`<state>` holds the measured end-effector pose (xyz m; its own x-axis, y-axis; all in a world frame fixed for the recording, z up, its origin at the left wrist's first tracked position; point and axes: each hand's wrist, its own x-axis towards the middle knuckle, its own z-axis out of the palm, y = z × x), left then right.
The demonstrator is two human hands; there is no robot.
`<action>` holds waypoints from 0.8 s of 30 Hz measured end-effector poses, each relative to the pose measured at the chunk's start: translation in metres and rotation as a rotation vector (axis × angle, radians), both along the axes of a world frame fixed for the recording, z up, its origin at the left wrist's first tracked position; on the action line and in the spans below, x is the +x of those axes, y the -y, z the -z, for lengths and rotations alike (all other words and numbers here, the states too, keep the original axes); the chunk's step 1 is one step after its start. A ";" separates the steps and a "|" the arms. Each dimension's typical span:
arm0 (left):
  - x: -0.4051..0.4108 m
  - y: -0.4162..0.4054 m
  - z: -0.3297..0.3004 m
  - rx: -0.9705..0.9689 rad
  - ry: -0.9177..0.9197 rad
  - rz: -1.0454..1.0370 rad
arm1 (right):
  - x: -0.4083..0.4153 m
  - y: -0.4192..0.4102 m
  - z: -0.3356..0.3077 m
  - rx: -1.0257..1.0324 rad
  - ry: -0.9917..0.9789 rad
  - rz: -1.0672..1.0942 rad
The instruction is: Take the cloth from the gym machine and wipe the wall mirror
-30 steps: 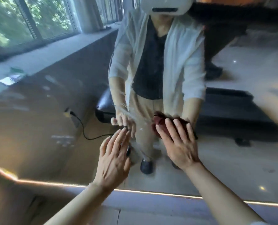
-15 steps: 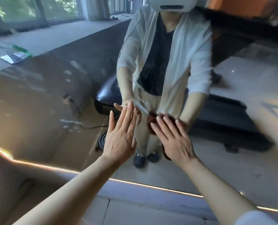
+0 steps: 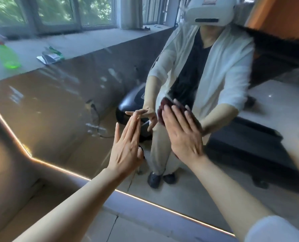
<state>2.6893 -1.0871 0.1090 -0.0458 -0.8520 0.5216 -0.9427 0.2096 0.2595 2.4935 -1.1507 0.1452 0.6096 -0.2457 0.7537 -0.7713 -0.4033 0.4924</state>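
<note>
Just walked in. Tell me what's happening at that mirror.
A person is wiping the wall mirror. The right hand lies flat, fingers straight, pressing a dark red cloth against the glass; only the cloth's edge shows past the fingers. The left hand is open with fingers extended at the glass beside it, holding nothing; whether it touches the mirror is hard to tell. Streaks and smudges show on the glass to the left of the hands.

Left hand (image 3: pixel 126 151), right hand (image 3: pixel 183 133) flat, outstretched
</note>
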 end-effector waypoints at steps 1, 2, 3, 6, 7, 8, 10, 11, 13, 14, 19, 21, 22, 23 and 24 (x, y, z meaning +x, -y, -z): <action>0.000 0.000 -0.004 0.000 -0.010 -0.002 | 0.016 0.004 -0.025 -0.038 0.163 -0.014; -0.001 0.000 -0.006 0.003 -0.027 -0.004 | 0.029 0.008 -0.043 -0.059 0.280 -0.031; -0.002 0.000 -0.008 0.004 -0.044 -0.006 | 0.040 0.011 -0.051 -0.070 0.320 -0.043; -0.001 0.003 -0.007 -0.006 -0.075 -0.001 | 0.042 0.011 -0.012 -0.019 0.001 -0.056; 0.001 0.004 -0.006 -0.011 -0.080 0.007 | 0.032 0.010 0.015 0.021 -0.211 -0.048; 0.002 0.004 -0.005 -0.012 -0.083 0.016 | 0.019 0.007 0.041 0.062 -0.420 -0.021; 0.007 0.004 -0.007 -0.032 -0.090 0.022 | -0.007 0.002 0.062 0.119 -0.630 0.029; 0.008 0.004 -0.009 -0.050 -0.100 0.021 | -0.015 0.001 0.055 0.111 -0.612 0.033; 0.008 0.006 -0.015 -0.109 -0.125 0.025 | -0.015 0.006 0.017 0.014 -0.356 0.015; 0.006 0.008 -0.019 -0.149 -0.134 0.034 | -0.008 0.008 -0.014 -0.057 -0.151 0.001; -0.017 0.016 -0.047 -0.247 -0.250 0.055 | 0.034 0.020 -0.112 -0.195 0.329 0.034; -0.021 0.018 -0.052 -0.272 -0.297 0.058 | 0.033 0.020 -0.077 -0.175 0.030 0.033; -0.020 0.018 -0.054 -0.284 -0.306 0.065 | 0.025 0.019 -0.052 -0.150 -0.152 0.039; -0.019 0.017 -0.056 -0.296 -0.308 0.074 | 0.015 0.017 -0.030 -0.101 -0.320 0.060; -0.016 0.017 -0.058 -0.309 -0.302 0.083 | 0.005 0.014 -0.017 -0.059 -0.456 0.082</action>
